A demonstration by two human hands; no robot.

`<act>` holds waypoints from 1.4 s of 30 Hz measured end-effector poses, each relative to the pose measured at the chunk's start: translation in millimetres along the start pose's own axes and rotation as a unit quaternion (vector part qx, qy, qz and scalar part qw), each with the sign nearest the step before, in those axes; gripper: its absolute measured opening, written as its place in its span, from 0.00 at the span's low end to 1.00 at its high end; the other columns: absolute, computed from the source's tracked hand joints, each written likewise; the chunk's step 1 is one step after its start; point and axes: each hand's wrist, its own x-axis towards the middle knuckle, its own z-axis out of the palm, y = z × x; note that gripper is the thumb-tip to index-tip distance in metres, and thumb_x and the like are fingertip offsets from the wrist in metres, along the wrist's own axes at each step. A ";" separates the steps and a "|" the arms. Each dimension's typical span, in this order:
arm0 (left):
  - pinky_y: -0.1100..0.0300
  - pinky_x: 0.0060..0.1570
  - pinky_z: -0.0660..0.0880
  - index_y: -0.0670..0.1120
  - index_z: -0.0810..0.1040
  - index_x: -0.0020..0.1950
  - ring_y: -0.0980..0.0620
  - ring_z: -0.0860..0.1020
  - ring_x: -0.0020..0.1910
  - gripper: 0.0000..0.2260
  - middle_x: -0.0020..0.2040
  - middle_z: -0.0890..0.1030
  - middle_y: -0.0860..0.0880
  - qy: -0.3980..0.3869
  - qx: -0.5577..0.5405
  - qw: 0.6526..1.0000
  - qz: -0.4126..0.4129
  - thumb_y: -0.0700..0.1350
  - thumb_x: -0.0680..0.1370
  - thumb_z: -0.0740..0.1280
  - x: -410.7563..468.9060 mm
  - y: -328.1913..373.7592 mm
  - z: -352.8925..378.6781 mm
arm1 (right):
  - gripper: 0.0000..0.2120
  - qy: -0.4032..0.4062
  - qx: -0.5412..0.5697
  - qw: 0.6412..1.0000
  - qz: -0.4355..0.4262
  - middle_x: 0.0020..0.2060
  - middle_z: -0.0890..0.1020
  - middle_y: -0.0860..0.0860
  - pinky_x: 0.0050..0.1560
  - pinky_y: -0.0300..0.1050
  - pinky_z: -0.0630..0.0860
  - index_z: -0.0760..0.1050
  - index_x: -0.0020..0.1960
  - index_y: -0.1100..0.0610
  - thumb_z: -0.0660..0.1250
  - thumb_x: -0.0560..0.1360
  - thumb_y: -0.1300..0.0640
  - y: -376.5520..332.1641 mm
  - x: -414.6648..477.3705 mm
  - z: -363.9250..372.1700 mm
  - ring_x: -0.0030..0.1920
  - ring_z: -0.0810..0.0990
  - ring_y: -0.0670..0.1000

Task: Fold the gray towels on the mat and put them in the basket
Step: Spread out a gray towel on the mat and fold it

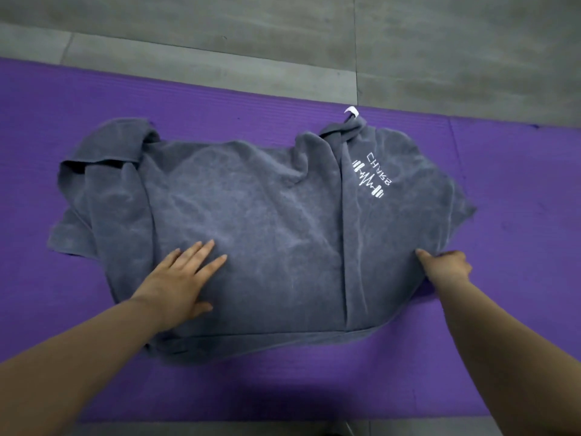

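A large gray towel [257, 215] lies spread and rumpled across the purple mat [518, 215]. It carries a white logo with lettering [372, 176] at its right part and a small white loop tag [352, 112] at the far edge. Its left end is bunched and folded over. My left hand [182, 278] lies flat on the towel's near left part, fingers straight. My right hand [446, 267] grips the towel's right edge, thumb on top and fingers tucked under the cloth. No basket is in view.
Gray concrete floor [283, 42] with seams runs beyond the mat's far edge, and a strip of it shows at the near edge. Bare purple mat surrounds the towel on the left, right and near side.
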 end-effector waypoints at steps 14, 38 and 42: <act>0.44 0.48 0.77 0.38 0.78 0.56 0.37 0.80 0.49 0.30 0.52 0.80 0.36 0.077 -0.035 0.995 -0.054 0.53 0.60 0.78 60.6 0.6 -59.0 | 0.30 0.162 -0.041 0.985 -0.039 0.54 0.74 0.71 0.58 0.57 0.66 0.71 0.56 0.70 0.57 0.66 0.46 85.0 -39.1 -33.2 0.58 0.71 0.68; 0.49 0.72 0.56 0.54 0.33 0.73 0.49 0.40 0.76 0.49 0.76 0.36 0.52 -0.138 -0.094 0.970 -0.180 0.66 0.67 0.65 41.0 -20.0 -30.2 | 0.19 -0.066 -0.104 0.791 -0.600 0.56 0.80 0.58 0.39 0.45 0.81 0.78 0.56 0.59 0.59 0.68 0.55 -53.0 -46.5 38.4 0.45 0.83 0.55; 0.47 0.72 0.55 0.54 0.33 0.73 0.49 0.40 0.76 0.49 0.75 0.35 0.51 -0.146 -0.100 0.968 -0.177 0.65 0.68 0.65 41.5 -19.3 -32.4 | 0.21 0.075 -0.174 0.798 -0.572 0.54 0.80 0.59 0.50 0.52 0.75 0.78 0.54 0.60 0.65 0.64 0.51 -63.2 -22.6 25.9 0.50 0.80 0.62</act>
